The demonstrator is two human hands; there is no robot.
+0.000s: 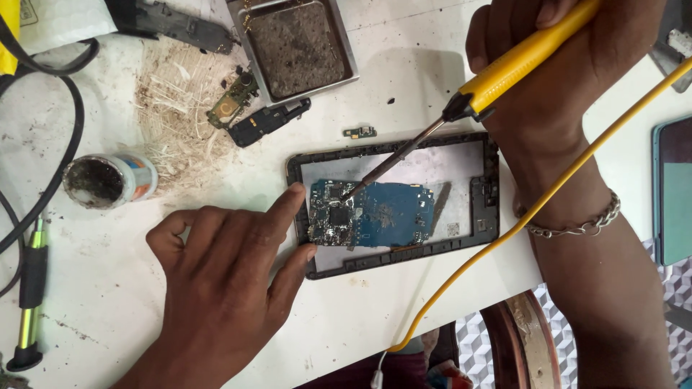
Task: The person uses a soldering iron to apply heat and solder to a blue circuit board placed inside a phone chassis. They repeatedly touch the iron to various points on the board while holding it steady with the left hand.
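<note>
Circuit board point(375, 214), blue, lies inside the black phone frame point(490, 216) at the middle of the white worktop point(404, 79); everything below is placed from that board.

Nearest you, left of the board: your left hand point(216, 281). Forefinger and thumb press on the frame's left edge and just reach the board's edge, bracing it flat. The other fingers point(169, 230) are curled loosely; they hold nothing.

On the board itself: the tip of the soldering iron point(461, 108) touches down near the upper left, just beside a cluster of small chips. Your forefinger sits very close to that hot tip. A slip of either hand could burn the finger or drag solder across neighbouring parts.

Right of the board: your right hand point(555, 65) is clenched round the iron's yellow handle, a chain bracelet point(577, 227) at the wrist. The yellow cord point(504, 238) crosses the frame's lower right corner and drops off the worktop edge; a snag there could jerk the tip.

Beyond the board: a small loose part point(360, 132), a black bracket point(267, 122), a metal tray point(299, 47) with a dirty sponge.

Far left of the board: an open tin point(108, 180) of dark paste, black cables point(61, 166), a green-handled tool point(30, 295).
</note>
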